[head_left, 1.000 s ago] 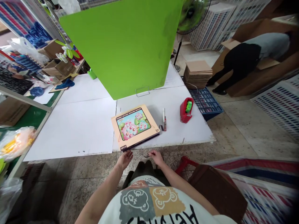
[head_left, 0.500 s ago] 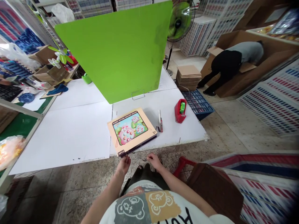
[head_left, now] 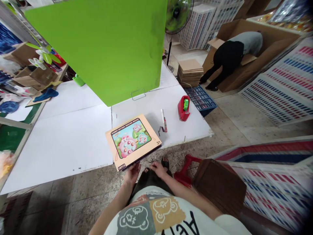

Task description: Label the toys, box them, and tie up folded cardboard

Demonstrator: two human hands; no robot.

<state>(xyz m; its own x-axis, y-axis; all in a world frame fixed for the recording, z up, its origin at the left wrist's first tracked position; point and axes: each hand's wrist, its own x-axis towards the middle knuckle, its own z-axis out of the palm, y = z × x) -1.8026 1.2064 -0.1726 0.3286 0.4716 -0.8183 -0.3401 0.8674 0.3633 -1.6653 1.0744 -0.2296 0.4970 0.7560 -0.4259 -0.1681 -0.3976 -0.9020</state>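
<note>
A flat toy box [head_left: 133, 140], printed "Rabbit Hitting Ground Mouse", lies on the white table with its near side jutting over the front edge. My left hand [head_left: 132, 173] is at that near side, fingers curled up against its lower edge, partly hidden under it. Just right of it, my right hand [head_left: 158, 169] hangs in front of my lap, apart from the box, its fingers bent together. Whether anything is between them cannot be made out. Beyond the box's right side lie a white marker [head_left: 162, 115] and a red-and-grey pen-like tool [head_left: 165, 125].
A red tape dispenser [head_left: 183, 108] stands at the table's right. Behind the box rises a large green board [head_left: 105, 49]. A brown-topped stool [head_left: 219, 186] and white crates [head_left: 266, 186] are at my right. Further back, a person [head_left: 234, 52] bends into a large carton [head_left: 281, 45].
The box has shifted slightly toward me and juts further over the table edge, with my left hand at its near side. My right hand has come a little closer to my left. The view has turned slightly.
</note>
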